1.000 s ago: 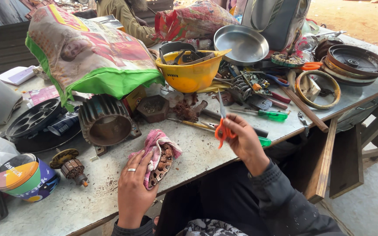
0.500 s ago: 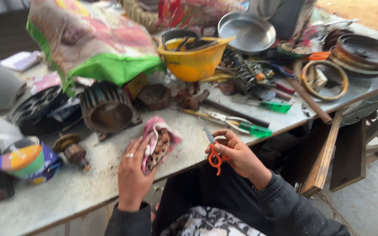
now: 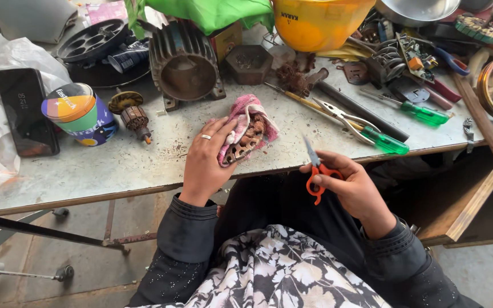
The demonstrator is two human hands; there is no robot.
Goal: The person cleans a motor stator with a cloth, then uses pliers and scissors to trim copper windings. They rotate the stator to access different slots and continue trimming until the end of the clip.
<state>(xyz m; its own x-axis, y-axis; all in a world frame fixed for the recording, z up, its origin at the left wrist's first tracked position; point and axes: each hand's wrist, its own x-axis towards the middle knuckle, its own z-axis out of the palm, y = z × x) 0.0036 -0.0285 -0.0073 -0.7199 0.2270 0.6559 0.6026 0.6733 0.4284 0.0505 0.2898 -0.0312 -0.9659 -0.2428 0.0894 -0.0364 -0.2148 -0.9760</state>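
Note:
My left hand (image 3: pixel 206 162), a ring on one finger, rests on the grey table (image 3: pixel 115 165) and holds a rusty metal motor part wrapped in a pink cloth (image 3: pixel 246 134). My right hand (image 3: pixel 352 188) is at the table's front edge, gripping small orange-handled scissors (image 3: pixel 316 171) with the blades pointing up and away. The scissors are about a hand's width to the right of the wrapped part and do not touch it.
Behind the cloth stand a ribbed motor housing (image 3: pixel 184 63), a small armature (image 3: pixel 134 114), a hexagonal dish (image 3: pixel 249 63) and a yellow helmet (image 3: pixel 318 23). Green-handled screwdrivers (image 3: pixel 386 140) and pliers (image 3: pixel 343 117) lie right. A colourful tin (image 3: pixel 81 114) and a phone (image 3: pixel 27 111) sit left.
The right hand has come down with the scissors from above the table to its front edge. The view has tilted downward. The left hand stays on the wrapped part.

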